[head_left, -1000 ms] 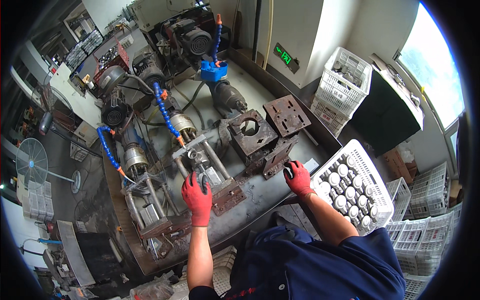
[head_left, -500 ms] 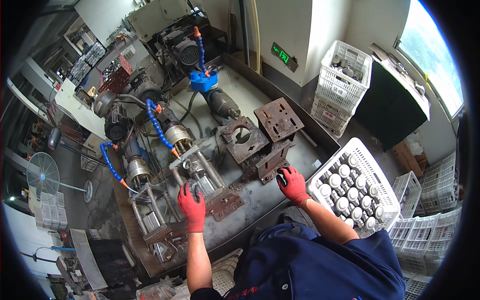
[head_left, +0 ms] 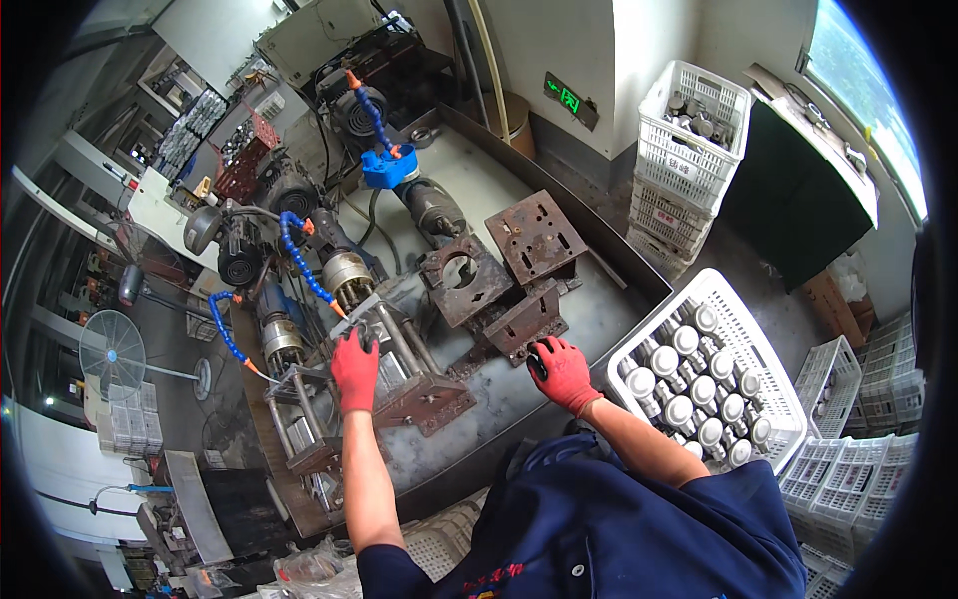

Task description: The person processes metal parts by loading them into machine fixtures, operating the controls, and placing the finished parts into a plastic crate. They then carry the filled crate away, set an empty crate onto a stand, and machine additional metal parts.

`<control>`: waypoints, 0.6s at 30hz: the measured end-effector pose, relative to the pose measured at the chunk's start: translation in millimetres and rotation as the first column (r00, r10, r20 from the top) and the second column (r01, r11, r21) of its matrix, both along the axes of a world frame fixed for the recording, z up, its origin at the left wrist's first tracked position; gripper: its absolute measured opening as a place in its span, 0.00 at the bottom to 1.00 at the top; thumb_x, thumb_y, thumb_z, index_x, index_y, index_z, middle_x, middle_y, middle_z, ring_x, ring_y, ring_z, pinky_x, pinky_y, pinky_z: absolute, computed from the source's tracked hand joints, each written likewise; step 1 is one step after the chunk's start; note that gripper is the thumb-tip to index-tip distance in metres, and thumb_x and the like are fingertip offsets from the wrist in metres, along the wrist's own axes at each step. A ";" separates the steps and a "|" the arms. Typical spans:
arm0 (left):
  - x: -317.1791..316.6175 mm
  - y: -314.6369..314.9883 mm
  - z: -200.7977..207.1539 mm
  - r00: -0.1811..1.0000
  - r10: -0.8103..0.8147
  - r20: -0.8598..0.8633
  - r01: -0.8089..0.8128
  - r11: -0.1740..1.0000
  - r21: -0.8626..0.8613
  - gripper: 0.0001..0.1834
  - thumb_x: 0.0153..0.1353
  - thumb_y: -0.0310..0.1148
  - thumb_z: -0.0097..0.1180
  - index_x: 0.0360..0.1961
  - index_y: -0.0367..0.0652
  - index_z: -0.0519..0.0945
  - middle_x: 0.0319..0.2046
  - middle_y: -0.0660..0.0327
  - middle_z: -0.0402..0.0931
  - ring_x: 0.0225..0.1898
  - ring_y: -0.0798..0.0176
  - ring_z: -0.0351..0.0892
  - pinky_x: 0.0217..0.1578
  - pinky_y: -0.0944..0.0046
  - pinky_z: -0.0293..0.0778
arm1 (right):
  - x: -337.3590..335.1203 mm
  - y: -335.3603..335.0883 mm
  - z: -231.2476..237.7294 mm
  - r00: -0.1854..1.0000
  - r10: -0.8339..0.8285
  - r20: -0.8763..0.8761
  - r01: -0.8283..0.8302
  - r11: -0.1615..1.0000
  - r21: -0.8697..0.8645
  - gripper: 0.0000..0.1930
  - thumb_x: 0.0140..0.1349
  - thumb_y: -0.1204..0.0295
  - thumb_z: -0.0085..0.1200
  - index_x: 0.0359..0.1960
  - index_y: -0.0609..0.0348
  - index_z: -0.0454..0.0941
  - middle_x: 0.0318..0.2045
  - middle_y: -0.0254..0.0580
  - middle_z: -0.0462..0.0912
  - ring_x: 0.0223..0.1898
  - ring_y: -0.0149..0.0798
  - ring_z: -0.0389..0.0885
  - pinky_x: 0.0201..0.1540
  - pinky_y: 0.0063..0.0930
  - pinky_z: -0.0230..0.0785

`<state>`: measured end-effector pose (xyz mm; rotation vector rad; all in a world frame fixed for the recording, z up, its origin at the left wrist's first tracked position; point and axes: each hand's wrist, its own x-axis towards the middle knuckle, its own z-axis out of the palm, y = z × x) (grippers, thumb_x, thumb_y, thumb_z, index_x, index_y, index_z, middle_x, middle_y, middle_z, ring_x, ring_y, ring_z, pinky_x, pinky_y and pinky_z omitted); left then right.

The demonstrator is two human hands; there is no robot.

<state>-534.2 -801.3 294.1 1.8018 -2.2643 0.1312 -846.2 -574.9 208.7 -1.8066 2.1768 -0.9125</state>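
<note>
My left hand [head_left: 354, 373], in a red glove with dark palm patches, reaches to the rod-guided fixture [head_left: 410, 342] of the middle machine. Its fingers and thumb bend over the fixture's far end, hiding what lies beneath them. My right hand [head_left: 563, 375], gloved the same way, is beside the near foot of a rusty steel bracket [head_left: 525, 317]. Its fingers are curled and pressed together; anything inside is hidden. A metal chuck [head_left: 346, 277] faces the fixture. Above it a blue coolant hose [head_left: 300, 257] ends in an orange nozzle [head_left: 337, 308].
To my right stands a white crate [head_left: 791, 424] holding several rows of round-topped metal parts [head_left: 704, 389]. More crates [head_left: 689, 130] are stacked behind. A second fixture [head_left: 299, 414] lies left of my left arm. The trough's dark rim [head_left: 559, 185] borders the machines. A fan [head_left: 112, 356] stands far left.
My left hand has moved forward onto the fixture's far end, covering a round-faced metal part seen there before. My right hand has shifted slightly left and nearer. The view has shifted slightly.
</note>
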 end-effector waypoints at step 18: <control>-28.0 -39.8 -27.6 0.973 0.231 -0.001 -0.231 0.972 0.044 0.19 0.56 0.45 0.64 0.42 0.43 0.84 0.41 0.48 0.83 0.46 0.45 0.82 0.46 0.48 0.77 | -12.8 3.3 -3.8 1.000 -0.005 -0.019 0.006 0.999 0.033 0.15 0.59 0.61 0.57 0.44 0.54 0.76 0.44 0.44 0.78 0.48 0.46 0.78 0.44 0.41 0.72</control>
